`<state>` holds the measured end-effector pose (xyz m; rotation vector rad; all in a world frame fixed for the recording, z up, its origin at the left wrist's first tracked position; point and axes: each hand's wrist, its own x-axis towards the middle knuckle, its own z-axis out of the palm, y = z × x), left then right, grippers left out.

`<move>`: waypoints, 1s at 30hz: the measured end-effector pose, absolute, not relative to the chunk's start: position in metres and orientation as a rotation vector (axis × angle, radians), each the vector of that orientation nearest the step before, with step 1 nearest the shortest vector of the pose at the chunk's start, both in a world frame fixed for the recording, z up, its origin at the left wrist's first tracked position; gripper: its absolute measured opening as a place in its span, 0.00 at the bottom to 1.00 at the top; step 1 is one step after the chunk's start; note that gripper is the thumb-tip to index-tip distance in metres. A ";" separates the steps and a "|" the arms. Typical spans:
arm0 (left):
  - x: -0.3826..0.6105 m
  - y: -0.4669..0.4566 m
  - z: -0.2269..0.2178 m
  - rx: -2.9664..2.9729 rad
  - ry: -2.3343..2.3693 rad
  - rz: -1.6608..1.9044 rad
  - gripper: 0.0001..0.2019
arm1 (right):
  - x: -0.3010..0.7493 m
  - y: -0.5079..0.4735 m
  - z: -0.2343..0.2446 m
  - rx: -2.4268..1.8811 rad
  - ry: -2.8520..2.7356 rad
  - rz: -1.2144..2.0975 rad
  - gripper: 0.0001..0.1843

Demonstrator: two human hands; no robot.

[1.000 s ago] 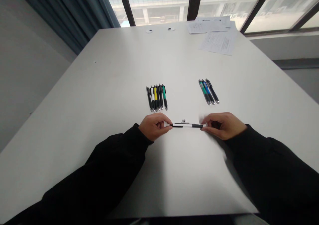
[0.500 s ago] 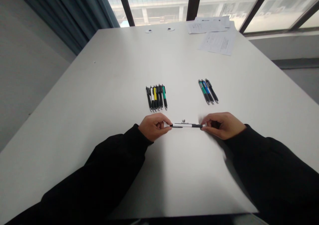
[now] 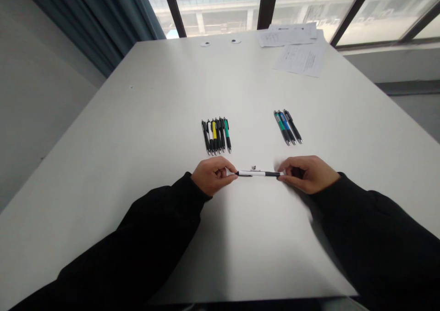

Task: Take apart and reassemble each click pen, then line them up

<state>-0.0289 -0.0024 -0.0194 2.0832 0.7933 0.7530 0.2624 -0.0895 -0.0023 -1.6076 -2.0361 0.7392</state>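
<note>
A person's left hand (image 3: 212, 175) and right hand (image 3: 307, 174) are gripping a black-and-white pen (image 3: 257, 174) by its two ends at center frame on the table (image 3: 137, 118), just below a larger pen row (image 3: 215, 136) and a smaller pen row (image 3: 288, 126).

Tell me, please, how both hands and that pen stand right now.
Left grip, right grip: both on a black-and-white retractable pen. Small metal part just beyond, not blocking.

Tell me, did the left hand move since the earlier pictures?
No, not that I can see. The left hand is in the same spot as before, right below the group of pens lying on the white table.
</note>
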 end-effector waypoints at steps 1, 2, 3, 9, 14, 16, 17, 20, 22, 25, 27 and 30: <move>-0.029 -0.002 -0.019 2.084 0.790 0.751 0.06 | 0.262 -0.089 -0.002 -1.607 -2.031 0.749 0.09; -0.029 -0.002 -0.019 2.084 0.787 0.751 0.05 | 0.262 -0.089 -0.002 -1.606 -2.028 0.760 0.10; -0.029 -0.002 -0.019 2.084 0.785 0.751 0.05 | 0.262 -0.089 -0.002 -1.605 -2.027 0.765 0.10; -0.029 -0.002 -0.019 2.084 0.786 0.742 0.05 | 0.263 -0.089 -0.002 -1.615 -2.042 0.755 0.10; -0.029 -0.002 -0.020 2.086 0.798 0.741 0.04 | 0.262 -0.089 -0.001 -1.610 -2.034 0.770 0.10; -0.029 -0.002 -0.020 2.088 0.805 0.738 0.04 | 0.262 -0.089 -0.001 -1.610 -2.040 0.761 0.10; -0.029 -0.002 -0.020 2.088 0.806 0.736 0.04 | 0.262 -0.089 -0.001 -1.615 -2.046 0.750 0.10; -0.029 -0.003 -0.020 2.084 0.814 0.732 0.04 | 0.262 -0.089 -0.001 -1.621 -2.062 0.730 0.09; -0.029 -0.003 -0.020 2.077 0.822 0.727 0.04 | 0.262 -0.089 -0.001 -1.621 -2.067 0.724 0.09; -0.029 -0.003 -0.020 2.070 0.824 0.723 0.03 | 0.262 -0.089 -0.002 -1.625 -2.065 0.727 0.09; -0.029 -0.003 -0.020 2.070 0.818 0.722 0.03 | 0.262 -0.089 -0.002 -1.629 -2.046 0.744 0.09; -0.029 -0.002 -0.019 2.075 0.809 0.725 0.03 | 0.262 -0.090 -0.002 -1.634 -2.025 0.758 0.09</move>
